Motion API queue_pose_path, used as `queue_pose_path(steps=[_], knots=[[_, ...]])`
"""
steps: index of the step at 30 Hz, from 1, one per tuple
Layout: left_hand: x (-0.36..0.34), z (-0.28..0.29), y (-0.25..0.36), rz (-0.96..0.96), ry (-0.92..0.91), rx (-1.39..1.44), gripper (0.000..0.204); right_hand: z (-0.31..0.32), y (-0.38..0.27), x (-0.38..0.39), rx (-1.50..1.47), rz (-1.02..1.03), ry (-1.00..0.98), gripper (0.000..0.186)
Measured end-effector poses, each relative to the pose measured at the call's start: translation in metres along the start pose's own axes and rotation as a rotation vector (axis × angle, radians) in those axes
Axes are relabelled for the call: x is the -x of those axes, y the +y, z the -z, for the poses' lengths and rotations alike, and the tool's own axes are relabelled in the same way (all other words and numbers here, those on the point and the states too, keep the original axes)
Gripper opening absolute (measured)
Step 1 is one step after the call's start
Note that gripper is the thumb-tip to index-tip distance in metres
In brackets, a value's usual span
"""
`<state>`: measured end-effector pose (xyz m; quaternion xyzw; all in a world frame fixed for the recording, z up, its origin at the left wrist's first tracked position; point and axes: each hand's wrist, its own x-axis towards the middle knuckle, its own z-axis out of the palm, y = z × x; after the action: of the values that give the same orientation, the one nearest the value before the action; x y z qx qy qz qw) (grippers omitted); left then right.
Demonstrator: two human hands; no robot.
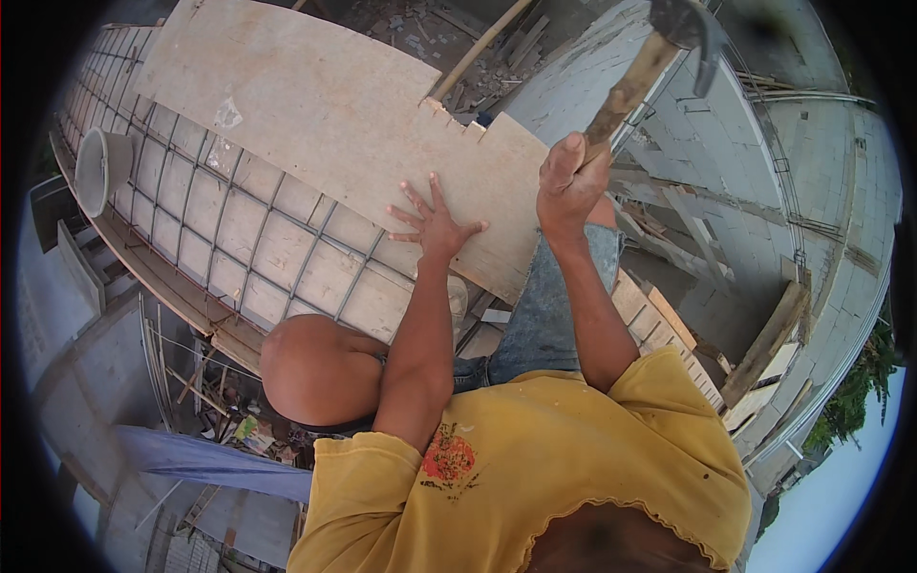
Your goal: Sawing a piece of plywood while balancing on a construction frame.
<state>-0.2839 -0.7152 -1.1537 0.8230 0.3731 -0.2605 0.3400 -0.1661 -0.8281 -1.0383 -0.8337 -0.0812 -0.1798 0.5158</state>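
My left hand (437,227) lies flat with spread fingers on a large plywood sheet (315,105), near its lower edge. The sheet has a jagged notch in its far edge. In my right hand (574,186) is a claw hammer (635,81), gripped by its wooden handle and raised above the sheet's right end. The hammer's dark metal head points up and away, with its curved claw to the right. Under the sheet's near edge runs a grid of steel rebar (287,239) over boards.
A grey bucket (103,172) stands at the left end of the grid. Block walls (821,172) rise at the right, beside a deep drop. A wooden pole (482,48) leans behind the sheet. Rubble lies far below, and a blue tarp (215,458) hangs at lower left.
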Motion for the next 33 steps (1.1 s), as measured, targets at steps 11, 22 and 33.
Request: queue_pose_path(steps=[11,22,33], knots=[[0.008,-0.004,-0.020,0.061,-0.037,0.030,0.144,0.044,-0.133,-0.130,-0.530,-0.156,-0.147,0.045],[-0.003,-0.003,-0.008,0.037,-0.009,-0.021,0.142,-0.048,0.070,0.029,-0.009,-0.728,-0.638,0.042],[-0.006,0.003,-0.017,-0.021,0.001,-0.003,0.144,-0.007,-0.127,-0.133,-0.631,0.366,0.172,0.045]])
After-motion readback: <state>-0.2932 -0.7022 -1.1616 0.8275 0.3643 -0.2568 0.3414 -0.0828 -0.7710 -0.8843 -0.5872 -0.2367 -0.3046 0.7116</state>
